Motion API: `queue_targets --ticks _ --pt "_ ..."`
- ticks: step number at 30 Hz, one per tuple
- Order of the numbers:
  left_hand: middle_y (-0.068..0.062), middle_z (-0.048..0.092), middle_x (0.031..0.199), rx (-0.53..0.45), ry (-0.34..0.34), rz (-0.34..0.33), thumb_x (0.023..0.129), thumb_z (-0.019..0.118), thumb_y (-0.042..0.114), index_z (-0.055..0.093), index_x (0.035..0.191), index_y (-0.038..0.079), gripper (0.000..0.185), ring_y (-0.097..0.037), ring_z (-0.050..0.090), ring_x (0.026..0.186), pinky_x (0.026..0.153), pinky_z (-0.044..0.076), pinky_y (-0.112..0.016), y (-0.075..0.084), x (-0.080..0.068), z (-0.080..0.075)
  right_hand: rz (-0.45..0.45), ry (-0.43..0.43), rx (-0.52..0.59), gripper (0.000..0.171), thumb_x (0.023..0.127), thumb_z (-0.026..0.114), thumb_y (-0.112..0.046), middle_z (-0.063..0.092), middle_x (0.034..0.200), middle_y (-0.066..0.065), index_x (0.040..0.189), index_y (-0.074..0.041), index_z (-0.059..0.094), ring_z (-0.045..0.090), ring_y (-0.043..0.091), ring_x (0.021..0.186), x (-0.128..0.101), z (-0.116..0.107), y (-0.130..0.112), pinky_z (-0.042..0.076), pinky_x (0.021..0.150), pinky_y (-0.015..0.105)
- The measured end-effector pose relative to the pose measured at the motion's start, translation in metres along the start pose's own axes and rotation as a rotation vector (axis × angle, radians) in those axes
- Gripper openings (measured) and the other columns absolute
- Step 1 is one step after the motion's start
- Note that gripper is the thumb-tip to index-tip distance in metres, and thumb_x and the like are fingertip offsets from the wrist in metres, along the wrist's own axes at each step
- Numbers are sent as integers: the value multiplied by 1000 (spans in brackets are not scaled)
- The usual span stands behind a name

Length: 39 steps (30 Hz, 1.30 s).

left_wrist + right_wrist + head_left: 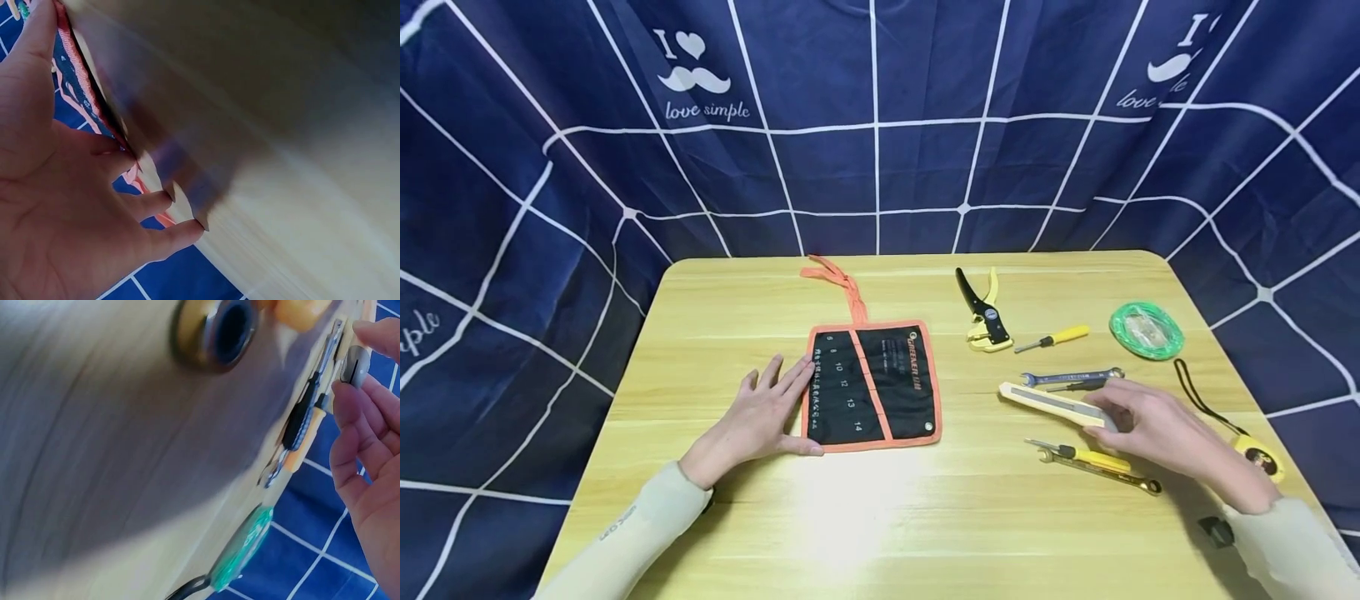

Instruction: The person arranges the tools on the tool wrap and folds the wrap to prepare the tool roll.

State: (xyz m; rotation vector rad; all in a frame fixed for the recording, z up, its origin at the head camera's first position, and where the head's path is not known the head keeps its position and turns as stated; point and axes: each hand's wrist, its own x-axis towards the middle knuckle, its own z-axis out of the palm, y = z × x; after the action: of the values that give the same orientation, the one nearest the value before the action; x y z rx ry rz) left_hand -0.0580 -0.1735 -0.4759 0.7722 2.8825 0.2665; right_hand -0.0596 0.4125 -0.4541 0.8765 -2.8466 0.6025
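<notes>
A black tool roll with orange trim lies unrolled flat at the middle of the wooden table. My left hand rests flat beside it, fingertips and thumb touching its left edge. In the left wrist view the hand meets the roll's orange edge. To the right, my right hand pinches the near end of a cream-handled tool that lies on the table. The right wrist view shows fingertips closing round its grey end.
Black-and-yellow pruners, a yellow screwdriver and a green wire coil lie at the back right. A wrench, a gold wrench with a yellow tool and a yellow tape measure surround the right hand. Blue cloth walls the table.
</notes>
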Motion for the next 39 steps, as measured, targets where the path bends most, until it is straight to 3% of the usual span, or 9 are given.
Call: queue_targets --ticks 10,21,27,39 --pt "-15 23 179 -103 -93 -5 82 85 72 26 173 2 129 -54 21 160 113 28 -80 -4 1 -8 -48 -25 26 43 76 98 -16 51 86 -19 111 -25 76 47 -1 74 15 -1 -23 42 60 23" --pt "-16 23 179 -104 -79 -29 81 86 71 27 172 1 130 -54 19 160 111 29 -82 -2 1 -8 -191 -12 42 37 78 93 -16 52 90 -17 110 -20 75 46 -1 72 42 4 -50 39 59 17" --pt "-18 25 178 -74 -75 -5 79 86 72 28 171 -3 132 -55 23 159 108 32 -83 -1 3 -12 -183 -41 70 34 81 92 -17 50 90 -17 108 -24 74 46 -1 74 48 12 -66 40 59 19" --pt "-18 23 179 -59 -79 -3 77 87 71 30 171 -2 131 -53 22 159 107 33 -83 1 3 -13 -210 -69 70 31 81 92 -19 48 87 -15 108 -16 77 42 -1 71 62 32 -89 40 57 21"
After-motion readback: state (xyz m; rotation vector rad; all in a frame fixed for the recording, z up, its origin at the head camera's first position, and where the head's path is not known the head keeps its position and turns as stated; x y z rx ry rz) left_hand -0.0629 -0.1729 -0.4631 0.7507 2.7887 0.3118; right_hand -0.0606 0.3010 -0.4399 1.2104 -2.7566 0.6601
